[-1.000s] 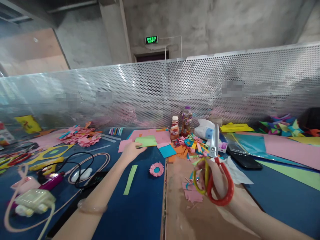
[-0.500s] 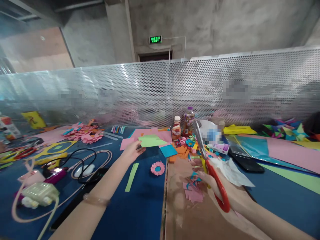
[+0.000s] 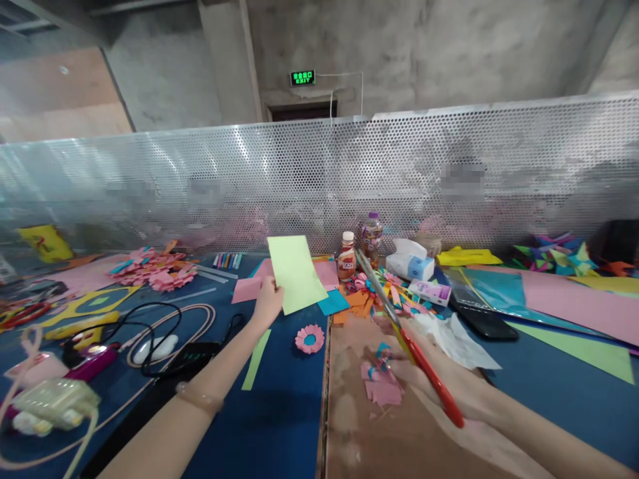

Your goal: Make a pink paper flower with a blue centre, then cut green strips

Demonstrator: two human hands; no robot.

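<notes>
My left hand grips the lower left edge of a light green paper sheet, raised above the blue table. My right hand is closed on red-handled scissors, whose blades point up and to the left; the grip is partly hidden. Below my left hand lies a green strip. A pink paper flower with a blue centre rests between my hands. Pink paper scraps lie on the brown board, just left of my right hand.
Two bottles and a tissue box stand at the back before a perforated metal screen. Cables, a white mouse and a pink flower pile are left. A black phone lies right.
The green sheet has been lifted from nearly flat to upright in my left hand. The scissors have turned, with their handles now seen edge-on. The view has shifted slightly.
</notes>
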